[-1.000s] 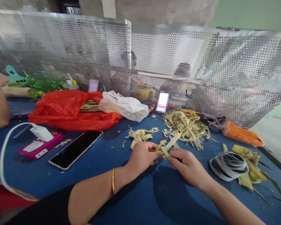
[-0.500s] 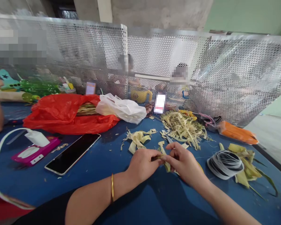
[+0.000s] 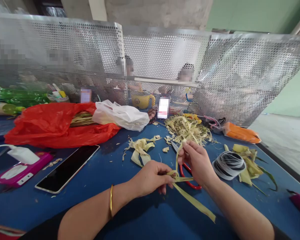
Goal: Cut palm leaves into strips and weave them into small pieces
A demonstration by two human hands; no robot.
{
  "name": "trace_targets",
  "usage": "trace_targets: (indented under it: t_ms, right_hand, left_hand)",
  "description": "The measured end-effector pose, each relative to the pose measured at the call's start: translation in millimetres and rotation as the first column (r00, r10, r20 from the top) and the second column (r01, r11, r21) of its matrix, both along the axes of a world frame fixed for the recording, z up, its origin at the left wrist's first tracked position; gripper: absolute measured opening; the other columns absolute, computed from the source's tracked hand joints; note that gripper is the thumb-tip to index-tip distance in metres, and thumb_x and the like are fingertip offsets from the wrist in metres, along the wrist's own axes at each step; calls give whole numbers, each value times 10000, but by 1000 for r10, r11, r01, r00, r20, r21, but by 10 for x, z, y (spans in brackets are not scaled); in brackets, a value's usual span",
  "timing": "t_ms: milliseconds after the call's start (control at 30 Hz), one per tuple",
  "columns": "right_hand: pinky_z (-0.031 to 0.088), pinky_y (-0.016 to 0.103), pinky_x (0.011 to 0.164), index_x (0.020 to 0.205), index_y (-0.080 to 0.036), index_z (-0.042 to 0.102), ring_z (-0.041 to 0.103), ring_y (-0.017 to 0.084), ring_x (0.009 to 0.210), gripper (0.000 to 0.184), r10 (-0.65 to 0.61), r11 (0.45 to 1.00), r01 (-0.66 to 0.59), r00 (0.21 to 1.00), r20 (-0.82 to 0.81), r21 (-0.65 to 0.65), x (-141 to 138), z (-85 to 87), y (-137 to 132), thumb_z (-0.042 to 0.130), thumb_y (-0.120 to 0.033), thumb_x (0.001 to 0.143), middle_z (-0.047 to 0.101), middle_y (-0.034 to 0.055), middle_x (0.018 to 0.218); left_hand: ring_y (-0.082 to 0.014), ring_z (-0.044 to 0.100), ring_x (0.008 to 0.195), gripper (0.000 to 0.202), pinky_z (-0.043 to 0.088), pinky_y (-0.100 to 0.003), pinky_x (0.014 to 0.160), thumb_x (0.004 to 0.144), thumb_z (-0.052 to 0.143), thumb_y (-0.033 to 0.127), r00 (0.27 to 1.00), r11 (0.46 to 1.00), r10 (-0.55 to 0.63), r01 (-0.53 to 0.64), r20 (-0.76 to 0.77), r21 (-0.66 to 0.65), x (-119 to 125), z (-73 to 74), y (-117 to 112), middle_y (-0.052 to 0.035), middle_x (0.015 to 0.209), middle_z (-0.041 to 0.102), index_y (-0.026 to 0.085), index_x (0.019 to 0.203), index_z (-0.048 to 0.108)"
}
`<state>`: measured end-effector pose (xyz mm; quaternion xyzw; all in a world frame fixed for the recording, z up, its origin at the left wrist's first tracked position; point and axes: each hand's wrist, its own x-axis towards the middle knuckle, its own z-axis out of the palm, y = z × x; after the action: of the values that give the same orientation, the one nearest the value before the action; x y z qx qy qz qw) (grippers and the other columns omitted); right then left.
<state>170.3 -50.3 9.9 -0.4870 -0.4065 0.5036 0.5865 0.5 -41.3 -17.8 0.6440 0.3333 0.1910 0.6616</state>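
Note:
My left hand pinches a small looped bundle of pale green-yellow husk strips, thumb over the fingers. One long strip from it trails down to the right, and another sticks out sideways. Above and to the right, my right hand grips the upper end of a strip between thumb and fingers, drawn up from the bundle. Beneath the right hand lie red-handled scissors, their blades partly hidden by the fingers. Loose husk pieces rest just beyond my left hand.
A heap of husk shreds lies behind my hands. On the right are a cord spool, husk leaves and an orange packet. Leftward sit a phone, power strip and red bag. A perforated metal screen stands behind.
My right hand has moved up and away from my left, drawing a strip out. The long strips and red scissor handles now show more plainly. The view has shifted right.

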Motion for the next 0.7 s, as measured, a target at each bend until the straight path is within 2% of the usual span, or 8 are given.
trace_targets:
  t_ms: [100, 200, 267, 467, 533, 600, 667, 700]
  right_hand:
    - [509, 246, 547, 715, -193, 506, 659, 141, 571, 371, -34, 999, 36, 998, -49, 36, 26, -2, 10, 732, -488, 720, 657, -6, 663]
    - [528, 260, 587, 744, -201, 485, 695, 165, 638, 355, -26, 997, 29, 999, -43, 66, 7, -24, 0, 708, -477, 756, 684, 2, 699]
    - [545, 281, 642, 769, -210, 469, 709, 175, 690, 336, 10, 997, -6, 999, -41, 82, -34, -49, -16, 690, -462, 784, 701, 5, 727]
    - [518, 366, 869, 816, -226, 472, 703, 201, 909, 293, 164, 974, -158, 986, -22, 162, -111, -122, -37, 624, -474, 851, 726, 19, 859]
    - [514, 356, 859, 850, -226, 495, 694, 189, 882, 273, 170, 968, -181, 982, 77, 174, -47, -106, -18, 592, -480, 871, 718, 25, 877]
    - [513, 338, 815, 961, -228, 523, 675, 175, 824, 256, 139, 960, -194, 956, 258, 200, 59, -56, 0, 571, -467, 882, 701, 24, 864]
    - [496, 313, 759, 1095, -235, 530, 646, 172, 793, 295, 117, 941, -260, 850, 513, 217, 169, 16, 5, 588, -422, 874, 689, 24, 864]
    - [478, 296, 729, 1114, -240, 549, 633, 173, 788, 302, 128, 926, -325, 749, 650, 193, 215, 53, 1, 606, -395, 861, 690, 27, 872]
  left_hand:
    - [-76, 473, 490, 255, 348, -197, 476, 742, 649, 389, 1000, 1000, 1, -1, -3, 2, -8, 54, 10, -12, 715, 674, 150, 824, 680]
    - [-76, 450, 545, 252, 328, -196, 532, 680, 734, 376, 999, 1000, 22, -22, 30, 16, -7, 92, 10, 29, 633, 615, 142, 743, 667]
    - [-90, 478, 572, 274, 329, -202, 556, 649, 767, 387, 999, 999, 33, -34, 28, 16, 1, 90, 2, 29, 603, 603, 139, 676, 653]
    - [-115, 515, 557, 311, 318, -220, 539, 757, 655, 417, 994, 989, 81, -71, -78, 127, 14, 38, -32, -24, 611, 675, 147, 604, 665]
    - [-115, 518, 561, 289, 332, -219, 556, 748, 667, 400, 992, 988, 112, -105, -53, 112, 6, 36, -26, -22, 604, 676, 150, 604, 665]
    - [-94, 466, 515, 275, 310, -218, 530, 742, 676, 392, 984, 981, 177, -174, -28, 88, -6, 45, -3, -14, 590, 667, 149, 613, 667]
    - [-69, 383, 459, 267, 263, -220, 484, 742, 677, 389, 967, 966, 255, -255, -8, 50, -20, 64, 33, -10, 584, 660, 147, 630, 671]
    - [-60, 349, 441, 264, 241, -220, 466, 741, 677, 389, 957, 957, 289, -289, 3, 24, -26, 76, 53, -10, 587, 659, 145, 640, 671]
